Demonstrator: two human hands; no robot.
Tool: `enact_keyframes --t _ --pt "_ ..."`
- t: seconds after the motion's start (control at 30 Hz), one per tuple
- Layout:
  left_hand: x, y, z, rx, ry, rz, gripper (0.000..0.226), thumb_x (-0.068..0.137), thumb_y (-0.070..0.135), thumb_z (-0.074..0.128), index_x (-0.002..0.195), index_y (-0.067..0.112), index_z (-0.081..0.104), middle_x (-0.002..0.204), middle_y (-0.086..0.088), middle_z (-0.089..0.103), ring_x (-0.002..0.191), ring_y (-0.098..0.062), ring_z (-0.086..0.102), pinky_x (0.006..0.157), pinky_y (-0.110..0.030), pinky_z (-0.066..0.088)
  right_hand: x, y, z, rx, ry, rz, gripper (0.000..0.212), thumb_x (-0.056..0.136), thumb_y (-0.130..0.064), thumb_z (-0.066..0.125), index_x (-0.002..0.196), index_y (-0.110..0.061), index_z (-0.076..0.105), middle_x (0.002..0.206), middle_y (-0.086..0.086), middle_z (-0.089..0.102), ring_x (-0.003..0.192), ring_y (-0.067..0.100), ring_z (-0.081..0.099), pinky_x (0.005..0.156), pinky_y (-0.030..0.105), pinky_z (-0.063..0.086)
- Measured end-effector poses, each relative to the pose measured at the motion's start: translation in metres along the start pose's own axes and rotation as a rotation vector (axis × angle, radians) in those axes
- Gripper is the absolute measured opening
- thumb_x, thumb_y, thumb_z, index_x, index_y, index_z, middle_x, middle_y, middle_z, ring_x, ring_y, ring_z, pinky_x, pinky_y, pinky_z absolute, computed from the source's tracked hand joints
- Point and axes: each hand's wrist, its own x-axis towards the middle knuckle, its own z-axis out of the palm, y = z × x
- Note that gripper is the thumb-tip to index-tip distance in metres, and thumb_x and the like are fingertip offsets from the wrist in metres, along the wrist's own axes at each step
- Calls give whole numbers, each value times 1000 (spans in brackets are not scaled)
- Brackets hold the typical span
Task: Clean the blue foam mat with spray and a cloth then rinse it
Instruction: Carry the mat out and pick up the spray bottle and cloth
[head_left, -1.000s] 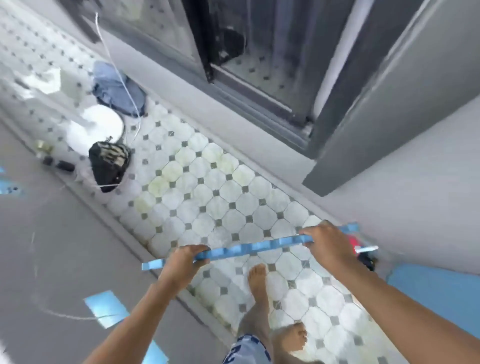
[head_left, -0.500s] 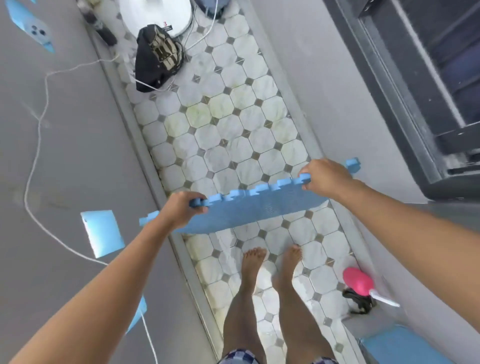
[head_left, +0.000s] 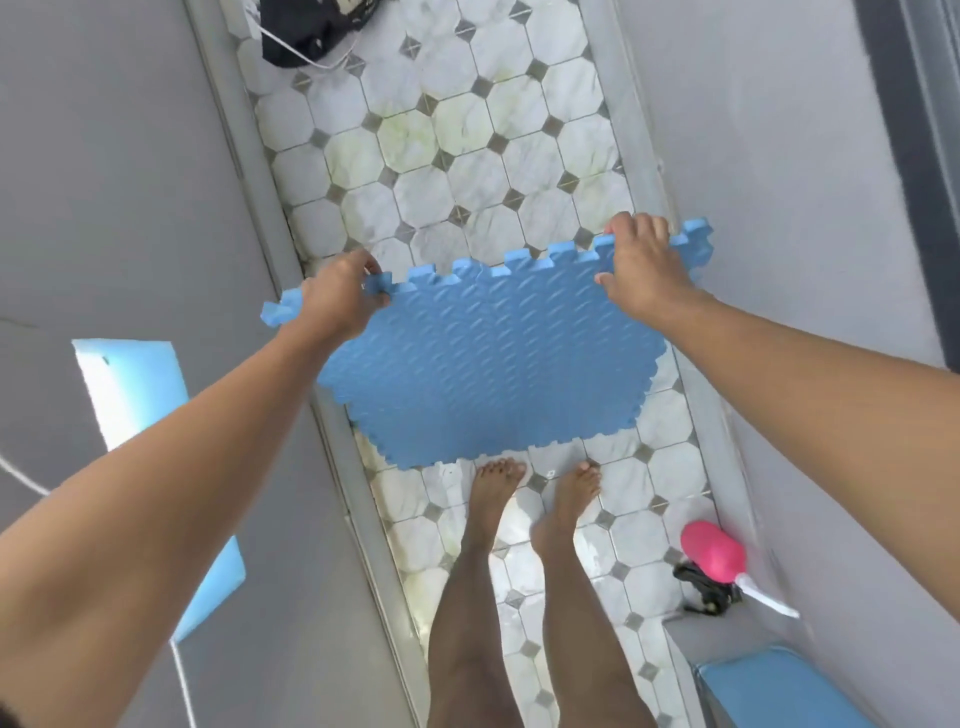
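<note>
head view: person is standing barefoot, looking down a narrow tiled strip.
mat: blue foam mat (head_left: 488, 364), squarish, with puzzle-tooth edges and an embossed ripple texture, is hanging in front of the legs; cannot tell if its lower edge is touching the tiles.
left hand: left hand (head_left: 337, 301) is gripping the top edge near the left corner, fingers curling over a tooth.
right hand: right hand (head_left: 641, 270) is pinching the top edge near the right corner, thumb lying on the near face.
floor: tiled floor (head_left: 467, 130) is showing white octagons, small grey diamonds and greenish stains.
feet: bare feet (head_left: 493, 483) are standing side by side just beside the mat's lower edge.
bottle: pink bottle (head_left: 711, 553), rounded glossy plastic with a black head, is lying by the right wall.
bag: black bag (head_left: 306, 31) is lying at the far end, a white cord crossing it.
sheets: flat pale blue sheets (head_left: 135, 395) are lying on the smooth grey surface at left.
</note>
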Motion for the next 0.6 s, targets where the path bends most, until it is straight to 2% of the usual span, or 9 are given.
enact_keyframes --t 0.07,0.17,0.23,0.33,0.43,0.53,0.6 --pt "13 7 0 70 -43 -26 37 92 24 75 127 14 64 126 -9 68 122 -33 59 99 -43 42 6 6 12 14 -2 42 55 86 -22 74 132 -11 46 137 13 43 136 32 30 101 48 43" --pt "24 13 -2 102 -90 -15 42 94 24 72 134 15 63 130 -9 68 121 -33 61 95 -43 47 13 9 24 57 -45 90 62 86 -19 73 139 -13 42 146 11 38 146 33 20 111 52 35" --pt "28 15 -1 106 -110 -7 50 95 29 72 141 17 59 139 -9 64 125 -34 59 98 -44 50 13 10 27 69 -55 98 70 88 -16 69 148 -13 33 155 10 30 151 34 12 115 53 30" --pt "29 13 3 166 -121 -38 57 96 41 70 146 19 55 148 -8 58 136 -33 53 108 -47 44 3 6 21 187 -48 90 77 93 -9 60 158 -13 18 166 10 15 154 31 3 121 52 23" --pt "20 15 15 198 -189 -17 56 97 43 68 144 14 56 149 -10 58 132 -34 56 107 -44 45 -18 4 19 350 6 98 73 92 -8 59 156 -13 25 161 10 27 151 30 18 119 44 28" --pt "-9 32 32 144 -196 61 52 100 37 66 143 10 57 147 -10 59 127 -33 60 102 -41 47 -67 5 29 544 14 213 61 94 -11 57 150 -16 33 152 14 39 137 28 41 100 38 43" --pt "-38 53 50 72 -177 153 46 100 33 66 140 10 59 141 -9 64 127 -30 61 102 -40 48 -115 10 45 656 7 306 55 95 -13 58 146 -17 36 147 15 45 125 30 51 94 39 47"
